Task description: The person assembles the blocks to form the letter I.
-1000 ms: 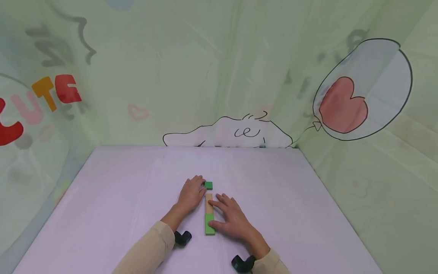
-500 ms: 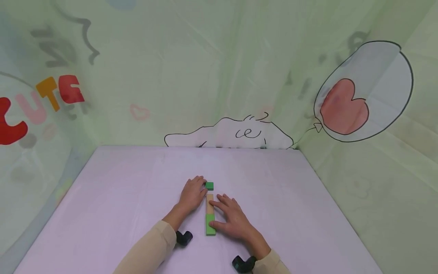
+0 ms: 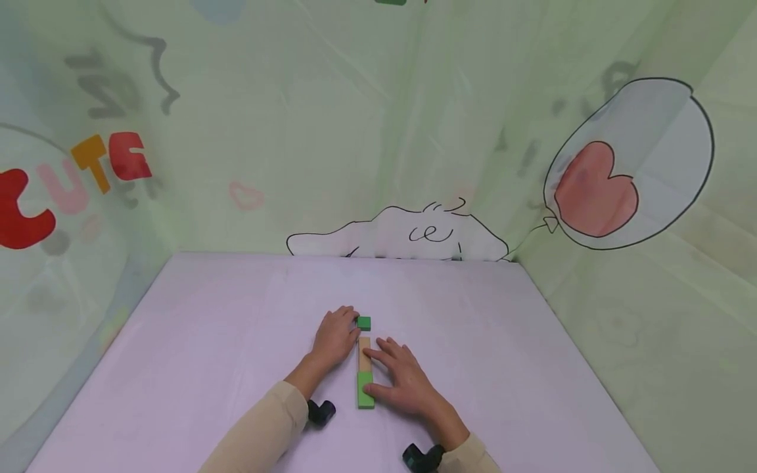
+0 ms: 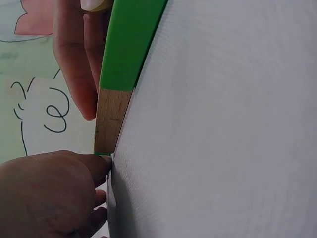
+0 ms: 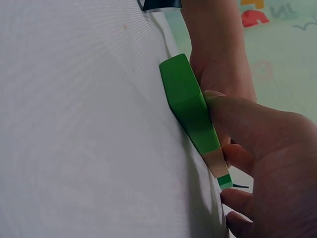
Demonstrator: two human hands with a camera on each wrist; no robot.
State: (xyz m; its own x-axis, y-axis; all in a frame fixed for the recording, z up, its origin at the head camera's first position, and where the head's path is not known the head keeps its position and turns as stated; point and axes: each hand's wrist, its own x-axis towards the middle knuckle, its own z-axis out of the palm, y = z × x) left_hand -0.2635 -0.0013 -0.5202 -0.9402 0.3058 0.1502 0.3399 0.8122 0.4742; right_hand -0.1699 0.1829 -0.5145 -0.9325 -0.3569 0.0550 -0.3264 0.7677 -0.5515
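Note:
Three blocks lie in a line on the table in the head view: a small green block (image 3: 364, 323) at the far end, a plain wooden block (image 3: 364, 355) after a short gap, and a longer light-green block (image 3: 365, 391) nearest. My left hand (image 3: 334, 336) rests along the left side, its fingertips at the small green block and its thumb low by the gap. On the right, my right hand (image 3: 407, 381) has its fingers spread, the thumb touching the light-green block and the index finger on the wooden one. Both hands' thumbs show in the wrist views.
The table (image 3: 248, 315) has a pale lilac cover. Printed cloth walls stand behind it (image 3: 296, 131) and to both sides. A black wrist camera (image 3: 322, 413) sits under the left wrist, and another black camera (image 3: 422, 458) by the right wrist.
The head view shifts slightly, so everything slides a little right and down. Hands and blocks keep the same places relative to each other.

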